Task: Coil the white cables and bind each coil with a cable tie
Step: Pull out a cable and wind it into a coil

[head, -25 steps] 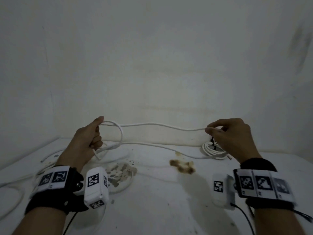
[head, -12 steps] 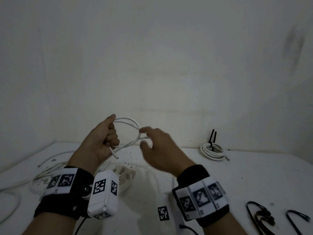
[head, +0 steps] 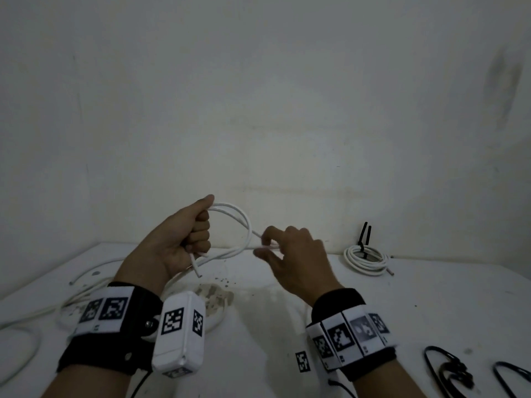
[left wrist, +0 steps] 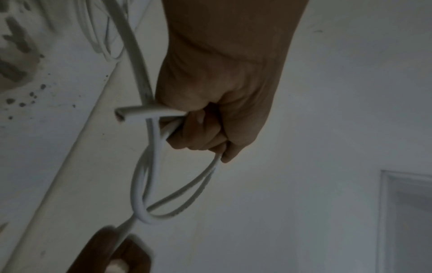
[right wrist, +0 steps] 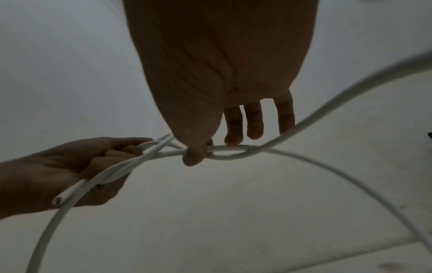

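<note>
Both forearms reached forward and upward, each wearing a black wrist strap with white square-patterned marker tags. The left hand (head: 184, 239) was raised in a fist, thumb on top, its fingers (left wrist: 198, 136) curled tightly around two loops of a thin white round cable (head: 241, 222). The right hand (head: 293, 257) sat just beside it, palm down, thumb and forefinger pinching the same cable where the loops crossed, its other fingers (right wrist: 254, 122) hanging loosely extended.

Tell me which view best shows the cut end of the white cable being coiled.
Left wrist: the cut end of the white cable juts from the left hand, close and sharp. Right wrist shows it smaller; head shows it tiny.
</note>
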Demonstrator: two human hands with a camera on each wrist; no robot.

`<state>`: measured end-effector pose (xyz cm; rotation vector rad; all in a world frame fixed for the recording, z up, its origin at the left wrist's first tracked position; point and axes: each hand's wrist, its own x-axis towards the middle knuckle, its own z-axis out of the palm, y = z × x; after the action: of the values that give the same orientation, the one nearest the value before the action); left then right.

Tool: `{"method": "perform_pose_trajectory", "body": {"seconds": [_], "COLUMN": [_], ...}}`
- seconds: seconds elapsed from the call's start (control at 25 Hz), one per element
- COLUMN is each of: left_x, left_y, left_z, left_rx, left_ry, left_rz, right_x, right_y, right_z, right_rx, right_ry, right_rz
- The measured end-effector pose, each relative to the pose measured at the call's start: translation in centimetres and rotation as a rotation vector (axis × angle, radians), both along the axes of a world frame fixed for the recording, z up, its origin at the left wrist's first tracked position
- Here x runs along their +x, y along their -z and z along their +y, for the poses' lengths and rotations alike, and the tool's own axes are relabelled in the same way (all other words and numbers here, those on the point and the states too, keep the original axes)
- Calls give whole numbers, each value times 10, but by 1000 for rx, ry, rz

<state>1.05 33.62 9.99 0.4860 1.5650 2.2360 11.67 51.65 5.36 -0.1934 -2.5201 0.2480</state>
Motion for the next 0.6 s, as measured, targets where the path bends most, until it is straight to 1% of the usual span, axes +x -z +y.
{"method": "perform_pose_trajectory", "body": {"seconds": [0.08, 0.16, 0.2, 0.24, 0.44, 0.52, 0.6], "left_x": [-5, -15, -20, -24, -28, -28, -30], "left_y": [-3, -4, -3, 0, 11, 8, 7], "left_z": [-12, -29, -37, -41, -30, -29, -36], "left_rx": [-35, -60, -77, -94, -111, -109, -126], "left_ry": [-59, -151, -198, -236, -296, -377, -500], "left_rz": [40, 59, 62, 63, 57, 64, 74], "right_x": [6, 17, 21, 23, 16, 23, 34], "right_y": [-4, -6, -5, -4, 3, 5, 8], "right_z": [19, 46, 58, 66, 82, 89, 101], "right_rx": [-95, -235, -293, -342, -483, -565, -615], "right_ry": [145, 371, 456, 496, 450, 476, 545], "right_rz": [65, 124, 131, 130, 130, 149, 179]}}
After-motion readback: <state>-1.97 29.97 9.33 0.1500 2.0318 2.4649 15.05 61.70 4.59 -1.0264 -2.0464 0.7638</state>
